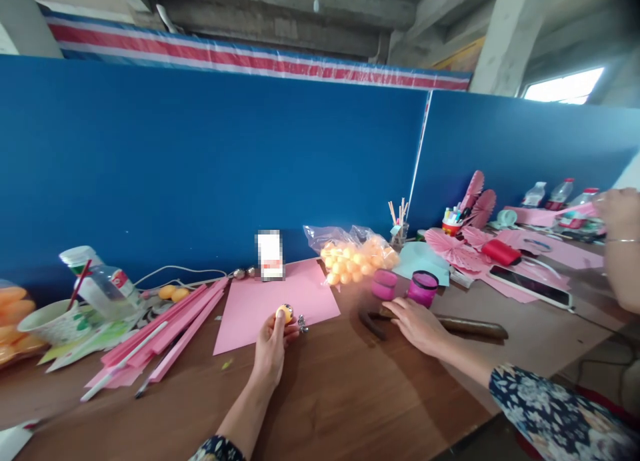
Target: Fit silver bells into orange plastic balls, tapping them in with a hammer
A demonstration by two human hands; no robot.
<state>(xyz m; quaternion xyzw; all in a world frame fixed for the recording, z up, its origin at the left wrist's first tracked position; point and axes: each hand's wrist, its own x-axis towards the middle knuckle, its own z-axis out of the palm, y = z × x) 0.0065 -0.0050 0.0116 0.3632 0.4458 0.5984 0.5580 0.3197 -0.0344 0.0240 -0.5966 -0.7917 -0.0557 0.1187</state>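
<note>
My left hand (pixel 271 344) pinches a small yellow-orange ball (pixel 285 314), which looks like a table tennis ball with dark marks on its upper side. Beside its fingertips a cluster of small shiny silver pieces (pixel 303 324) shows, too small to name; whether the fingers hold it I cannot tell. Over the hammer (pixel 475 327) lies my right hand (pixel 417 324), its fingers stretched out across the wooden handle near the dark curved head. Pink paper (pixel 280 291) lies flat behind my left hand. Two magenta cylindrical containers (pixel 423 289) stand just beyond my right hand.
A clear bag of orange balls (pixel 347 261) sits against the blue partition (pixel 225 148). Pink paper strips (pixel 165 328), a paper cup (pixel 50 324) and a plastic bottle (pixel 110 291) lie at left. At right are paper fans (pixel 453 251), a phone (pixel 530 286) and another person's arm (pixel 620 248).
</note>
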